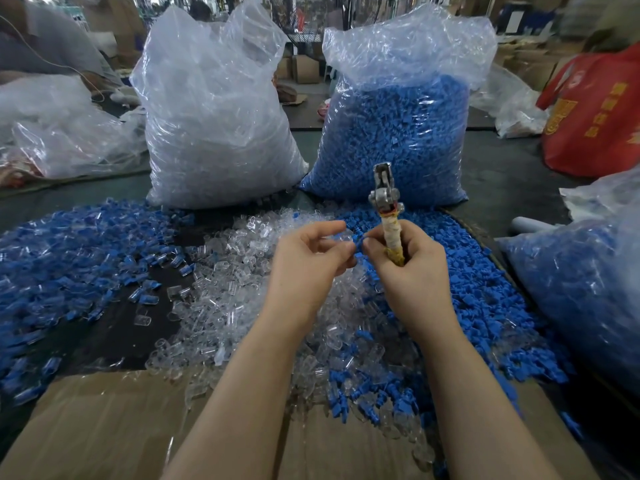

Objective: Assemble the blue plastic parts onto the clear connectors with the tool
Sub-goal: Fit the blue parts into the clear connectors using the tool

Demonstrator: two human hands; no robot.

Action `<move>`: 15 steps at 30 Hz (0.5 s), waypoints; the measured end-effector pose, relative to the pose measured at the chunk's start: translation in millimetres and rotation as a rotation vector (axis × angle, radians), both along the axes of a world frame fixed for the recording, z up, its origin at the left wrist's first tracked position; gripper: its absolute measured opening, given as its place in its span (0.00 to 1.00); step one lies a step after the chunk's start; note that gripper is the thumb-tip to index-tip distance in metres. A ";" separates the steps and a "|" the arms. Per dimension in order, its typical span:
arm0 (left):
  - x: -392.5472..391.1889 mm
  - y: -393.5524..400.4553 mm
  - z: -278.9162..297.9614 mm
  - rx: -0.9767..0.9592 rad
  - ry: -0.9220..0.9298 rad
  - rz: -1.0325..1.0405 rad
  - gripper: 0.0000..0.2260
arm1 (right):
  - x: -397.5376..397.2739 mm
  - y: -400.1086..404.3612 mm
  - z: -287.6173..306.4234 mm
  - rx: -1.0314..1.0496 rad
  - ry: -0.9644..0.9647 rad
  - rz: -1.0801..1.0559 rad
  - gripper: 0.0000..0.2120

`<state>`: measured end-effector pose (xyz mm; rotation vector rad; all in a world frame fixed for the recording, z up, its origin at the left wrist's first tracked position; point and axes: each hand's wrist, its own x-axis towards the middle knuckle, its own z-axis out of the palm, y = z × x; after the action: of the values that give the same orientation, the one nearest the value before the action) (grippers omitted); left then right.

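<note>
- Gripping upright in the curled right hand (412,261), a tape-wrapped metal tool (388,216) is held.
- A small blue part (358,241) is pinched between both hands' fingertips, the left hand (308,258) also curled round a clear connector (343,235).

Worn on the head, looking forward and down, wide-angle, bending the edges. Close over the left hand (308,261) and right hand (408,268), raised at centre frame. Forearms entering from below; table (512,188) running away beyond the fingertips. Single view only.
</note>
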<state>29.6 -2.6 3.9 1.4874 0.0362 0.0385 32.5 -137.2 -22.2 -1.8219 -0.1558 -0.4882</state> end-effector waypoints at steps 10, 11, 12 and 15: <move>-2.6 0.1 4.1 -0.090 0.023 0.028 0.06 | -1.1 2.7 1.8 0.030 -0.044 -0.030 0.05; -3.0 0.1 4.8 -0.098 0.024 0.023 0.06 | -0.5 2.9 0.6 0.009 -0.044 -0.048 0.06; -3.2 -0.4 5.3 -0.100 0.023 0.020 0.06 | -0.3 3.0 -0.2 -0.004 -0.044 -0.061 0.07; -3.4 -2.3 6.5 -0.086 0.013 0.023 0.06 | -1.3 3.6 0.5 -0.017 -0.055 -0.084 0.06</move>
<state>26.1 -5.0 10.4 1.4015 0.0646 0.0454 31.2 -133.6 -21.6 -1.8379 -0.1214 -0.5986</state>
